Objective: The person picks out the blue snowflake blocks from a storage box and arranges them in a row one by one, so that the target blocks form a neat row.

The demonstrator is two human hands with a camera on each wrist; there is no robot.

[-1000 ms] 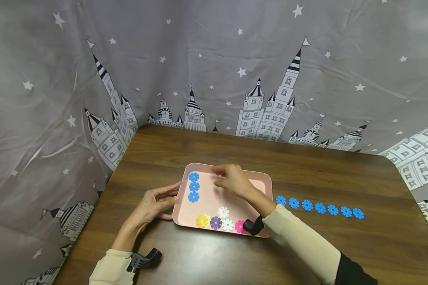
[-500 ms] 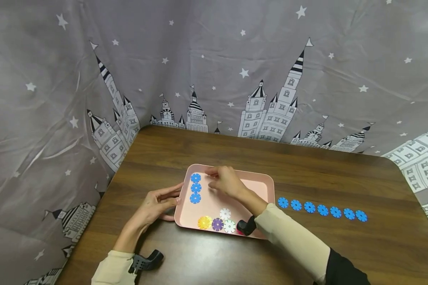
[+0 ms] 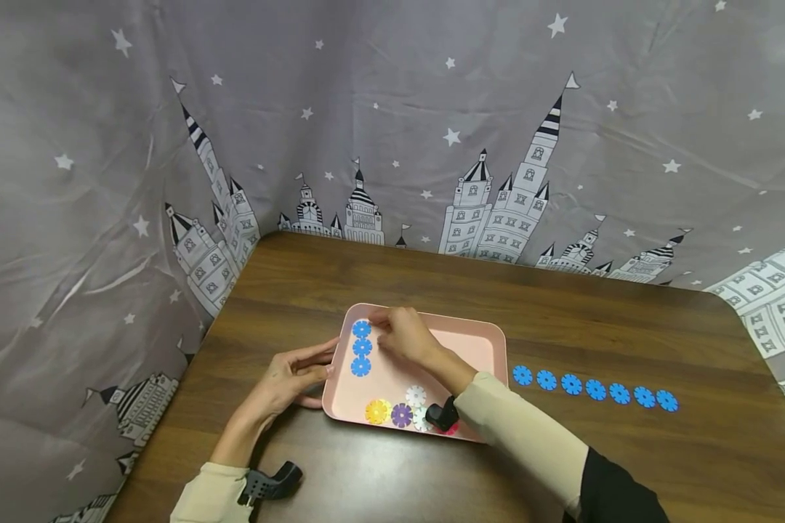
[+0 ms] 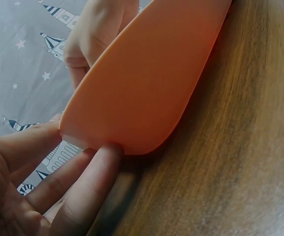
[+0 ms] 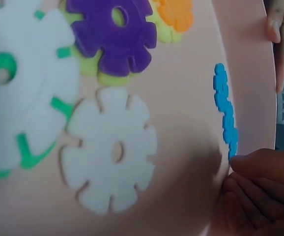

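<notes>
Three blue discs [image 3: 361, 347] lay just beside right hand [image 3: 403, 335], pinch impossible to tell; left hand [image 3: 288, 381] gripped pink tray [image 3: 389, 374].

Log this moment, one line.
left hand: holds pink tray | right hand: beside three blue notched discs in tray | seven blue discs: on table

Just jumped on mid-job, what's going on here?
A person's left hand holds the left side of a pink tray, while the right hand is inside it, at the far end of a column of three blue discs. Other coloured discs lie near the tray's front edge, partly hidden by the right wrist camera. A row of seven blue discs lies on the wooden table, right of the tray.
</notes>
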